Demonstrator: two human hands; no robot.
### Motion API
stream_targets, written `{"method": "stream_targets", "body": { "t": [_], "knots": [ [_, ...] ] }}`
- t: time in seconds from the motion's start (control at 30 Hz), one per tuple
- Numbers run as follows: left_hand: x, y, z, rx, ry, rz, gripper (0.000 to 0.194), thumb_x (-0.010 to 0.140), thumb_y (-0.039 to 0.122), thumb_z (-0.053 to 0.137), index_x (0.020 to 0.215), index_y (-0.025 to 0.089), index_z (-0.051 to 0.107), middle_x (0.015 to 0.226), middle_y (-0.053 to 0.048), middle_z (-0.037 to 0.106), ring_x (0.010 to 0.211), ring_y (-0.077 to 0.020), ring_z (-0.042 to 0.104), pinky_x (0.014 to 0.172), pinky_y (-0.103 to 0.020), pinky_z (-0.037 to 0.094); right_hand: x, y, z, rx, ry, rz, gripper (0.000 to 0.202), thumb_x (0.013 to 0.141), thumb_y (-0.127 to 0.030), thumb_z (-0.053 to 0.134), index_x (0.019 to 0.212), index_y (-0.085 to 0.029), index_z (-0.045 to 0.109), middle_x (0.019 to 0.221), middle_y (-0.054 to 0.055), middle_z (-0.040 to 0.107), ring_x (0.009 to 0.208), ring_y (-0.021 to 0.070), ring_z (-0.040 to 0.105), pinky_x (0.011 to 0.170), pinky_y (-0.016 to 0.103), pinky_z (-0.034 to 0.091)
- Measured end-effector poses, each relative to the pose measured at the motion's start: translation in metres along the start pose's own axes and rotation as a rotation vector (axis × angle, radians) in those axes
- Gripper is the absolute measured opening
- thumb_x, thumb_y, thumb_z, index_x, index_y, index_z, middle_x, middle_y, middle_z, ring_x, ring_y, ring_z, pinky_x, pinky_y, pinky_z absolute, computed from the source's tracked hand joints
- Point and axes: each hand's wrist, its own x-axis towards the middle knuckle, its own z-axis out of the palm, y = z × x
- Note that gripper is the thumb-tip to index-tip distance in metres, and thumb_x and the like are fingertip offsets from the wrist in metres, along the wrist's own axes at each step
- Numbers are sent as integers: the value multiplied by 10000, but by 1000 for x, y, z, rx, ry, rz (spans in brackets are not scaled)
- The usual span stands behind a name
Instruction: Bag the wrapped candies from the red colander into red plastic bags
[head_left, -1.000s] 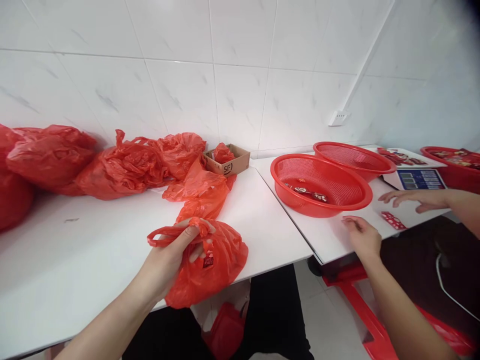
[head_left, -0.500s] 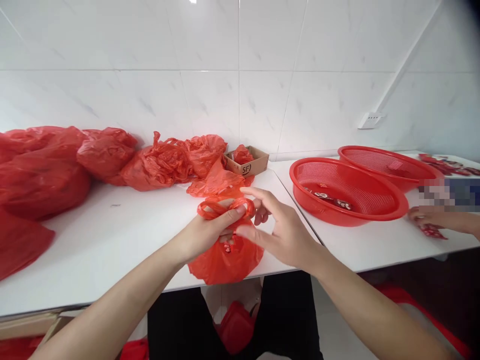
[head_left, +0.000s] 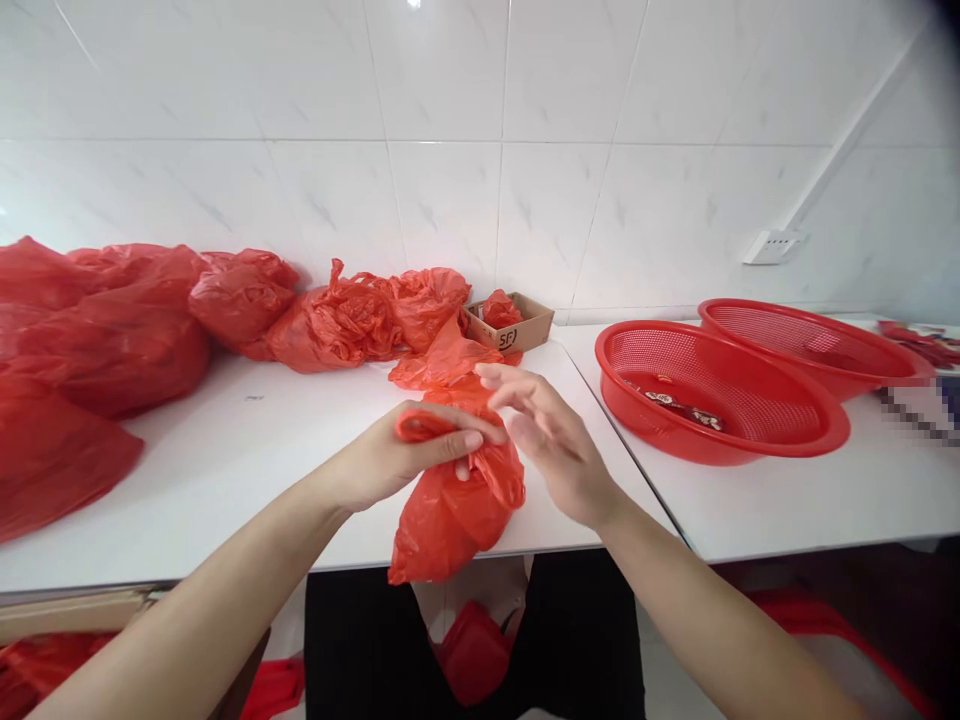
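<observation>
A red plastic bag point(head_left: 442, 520) hangs partly over the front edge of the white table, its lower part bulging with contents I cannot make out. My left hand point(head_left: 405, 450) is closed on its gathered neck, and a handle loop sticks up beside the thumb. Just to the right, my right hand point(head_left: 559, 440) is raised with fingers apart, close to the bag and holding nothing. Behind both hands, more thin red plastic point(head_left: 450, 362) lies spread on the table.
Filled red bags point(head_left: 135, 330) line the wall at left. A small cardboard box point(head_left: 529, 325) holds red plastic. Two red mesh baskets point(head_left: 795, 447) stand at right, the nearer with several small packets inside. An open box point(head_left: 75, 612) with red plastic sits below the table at left.
The bag has turned, and its loops now lie to either side of my left hand. My right hand has drawn slightly away. The view has shifted left, and the co-worker's hand is out of sight.
</observation>
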Motion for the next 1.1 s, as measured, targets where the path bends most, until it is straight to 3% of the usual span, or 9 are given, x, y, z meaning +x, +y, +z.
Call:
{"method": "stream_targets", "body": {
  "t": [0.13,0.23,0.33,0.43,0.63,0.77,0.87,1.0,1.1],
  "knots": [
    [1,-1,6,215,-1,14,192,818,127,544,887,190,712,658,25,611,559,-95,527,575,-226,441,10,29,8,128,-30,222,334,989,-498,363,1161,-254,515,864,6,589,860,147,588,834,320,481],
    [2,-13,11,508,261,145,303,674,-21,421,770,188,619,654,37,580,529,-83,492,528,-204,390,11,42,12,186,-17,294,320,969,-491,422,1148,-243,519,678,-55,479,542,96,458,611,266,451],
    [2,-24,13,797,470,304,317,659,-31,386,804,194,557,892,-17,642,657,-112,573,532,-208,388,10,46,13,299,-138,345,319,959,-469,454,1170,-235,501,621,-85,444,439,74,390,574,271,442],
    [1,-28,14,868,506,378,288,769,24,430,941,204,575,1140,-60,626,899,-160,634,662,-238,468,11,43,9,252,-270,345,297,956,-481,452,990,-205,558,613,-64,481,479,90,465,585,270,442],
    [-15,-44,3,772,408,166,340,974,311,380,1212,227,609,1132,-74,696,1015,-212,653,901,-329,477,7,36,-19,-396,-26,117,326,998,-381,362,789,-201,535,794,10,645,753,146,572,752,294,419],
    [-43,-70,-10,706,445,-41,370,978,408,346,1018,209,656,976,-62,718,780,-194,651,764,-307,500,-5,55,-56,-796,-9,141,312,987,-357,366,790,-215,562,791,7,707,686,153,587,701,295,391],
    [-53,-83,-9,608,464,-126,367,974,451,352,860,208,603,857,-39,690,749,-183,621,748,-289,481,-13,73,-68,-725,-20,331,316,985,-399,358,795,-220,536,797,5,713,687,156,621,667,282,411],
    [-40,-90,12,484,645,-98,362,978,465,342,849,211,566,887,-40,645,890,-196,600,825,-296,442,-21,82,-41,-330,122,456,311,958,-519,385,869,-228,450,759,10,679,694,168,658,686,297,478],
    [-24,-98,32,426,795,-16,321,982,446,337,917,209,543,978,-49,616,929,-186,579,824,-285,449,-31,84,-2,-349,153,456,328,901,-549,485,1022,-250,426,896,22,680,736,187,662,678,315,488]
  ]
}}
